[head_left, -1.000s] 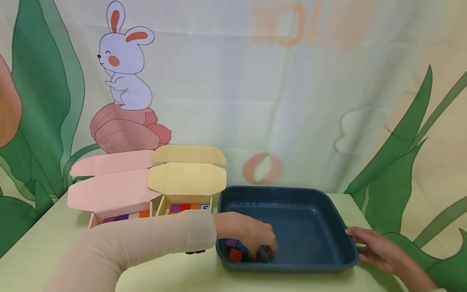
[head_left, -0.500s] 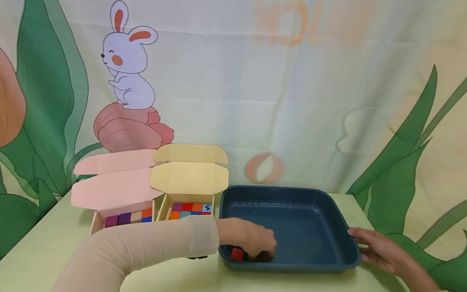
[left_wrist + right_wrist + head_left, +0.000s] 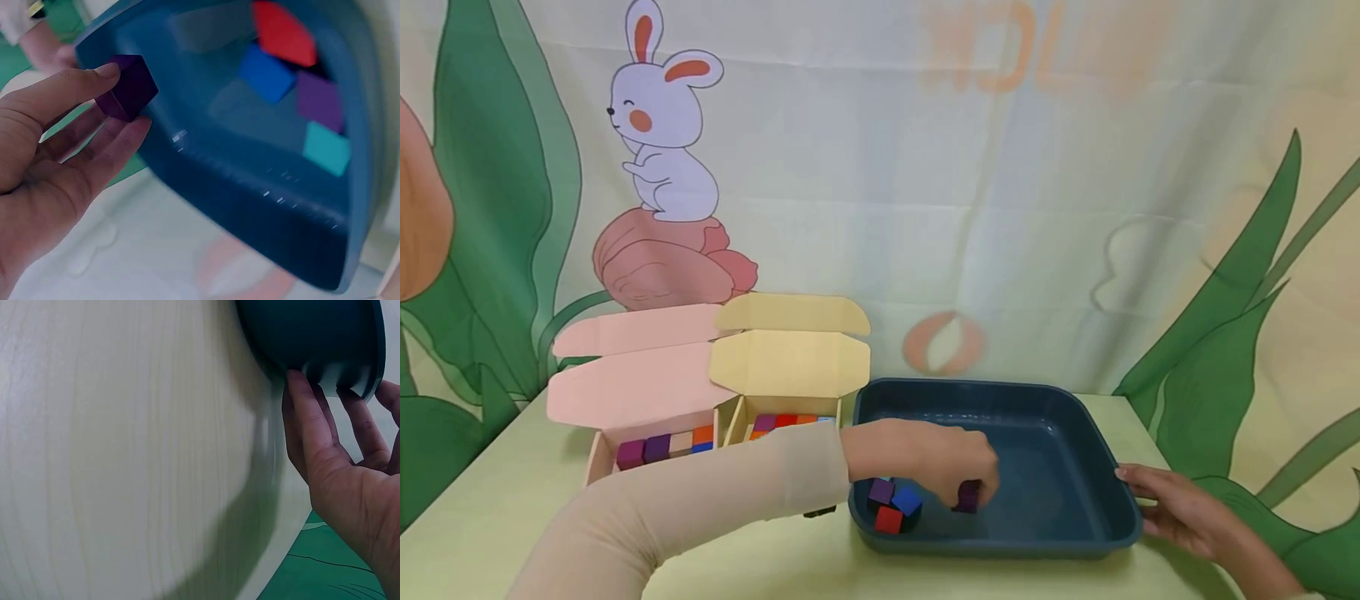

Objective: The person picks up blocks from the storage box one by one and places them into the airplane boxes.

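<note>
My left hand (image 3: 925, 457) is over the dark blue tray (image 3: 1037, 479), pinching a dark purple cube (image 3: 967, 497) between thumb and fingers. In the left wrist view this purple cube (image 3: 128, 87) shows plain faces. Toward the tray's near left corner lie a red cube (image 3: 889, 521), a blue cube (image 3: 907, 501), a lighter purple cube (image 3: 881, 491) and a teal cube (image 3: 327, 148). My right hand (image 3: 1180, 508) holds the tray's right side, thumb at the rim. From the right wrist, its fingertips touch the outer wall of the tray (image 3: 319, 337).
Left of the tray stand a pink box (image 3: 632, 385) and a yellow box (image 3: 793, 364), lids up, each with several coloured cubes. The left sleeve (image 3: 722, 492) partly covers both. Behind the table (image 3: 745, 558) hangs a cloth printed with a rabbit (image 3: 666, 142).
My left hand has risen from low in the tray and moved right, with the dark purple cube between its fingers. The cubes it covered show again. The right hand stays at the rim.
</note>
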### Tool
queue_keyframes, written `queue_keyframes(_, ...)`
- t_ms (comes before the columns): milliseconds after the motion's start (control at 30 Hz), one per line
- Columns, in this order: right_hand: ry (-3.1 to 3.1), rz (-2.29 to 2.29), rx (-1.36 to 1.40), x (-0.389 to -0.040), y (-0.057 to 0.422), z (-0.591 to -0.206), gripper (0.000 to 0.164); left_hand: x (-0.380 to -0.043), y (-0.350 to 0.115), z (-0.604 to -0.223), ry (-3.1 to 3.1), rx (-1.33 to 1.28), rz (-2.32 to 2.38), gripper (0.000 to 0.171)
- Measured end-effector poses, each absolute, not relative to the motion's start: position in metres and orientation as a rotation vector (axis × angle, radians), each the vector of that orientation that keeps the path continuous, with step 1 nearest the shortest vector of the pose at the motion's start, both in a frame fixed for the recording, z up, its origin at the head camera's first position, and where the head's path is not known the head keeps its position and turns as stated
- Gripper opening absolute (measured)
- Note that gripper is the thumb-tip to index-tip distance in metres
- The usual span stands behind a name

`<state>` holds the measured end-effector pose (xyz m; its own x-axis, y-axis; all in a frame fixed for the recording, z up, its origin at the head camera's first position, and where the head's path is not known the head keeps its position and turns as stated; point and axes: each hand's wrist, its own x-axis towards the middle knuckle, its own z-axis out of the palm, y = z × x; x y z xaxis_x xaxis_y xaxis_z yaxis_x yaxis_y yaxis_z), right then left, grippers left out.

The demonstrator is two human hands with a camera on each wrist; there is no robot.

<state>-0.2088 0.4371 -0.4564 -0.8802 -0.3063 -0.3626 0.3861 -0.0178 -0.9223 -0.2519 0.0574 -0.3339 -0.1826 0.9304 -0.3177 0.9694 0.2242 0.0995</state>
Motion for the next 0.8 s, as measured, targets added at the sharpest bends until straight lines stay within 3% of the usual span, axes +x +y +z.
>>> queue_keyframes(200, 1.752, -1.970, 0.062, -0.208, 0.437, -0.455, 0.035, -0.258, 0.042, -0.313, 2.303, 1.787, -0.107, 0.024)
queue_keyframes(367, 1.765, -1.964, 0.077, -0.208, 0.436, -0.454, 0.044, -0.267, 0.006, -0.294, 2.394, 1.725, -0.050, 0.023)
queue_keyframes(500, 1.790, -1.956, 0.087, -0.208, 0.434, -0.452, 0.050, -0.275, -0.036, -0.286, 2.488, 1.617, -0.008, 0.025)
queue_keyframes(667, 1.748, -1.981, 0.040, -0.206, 0.435, -0.451, 0.030, -0.286, -0.099, -0.286, 2.600, 1.461, 0.071, 0.022)
queue_keyframes(800, 1.694, -1.997, -0.005, -0.205, 0.439, -0.453, 0.027, -0.294, -0.152, -0.292, 2.656, 1.410, 0.110, 0.018)
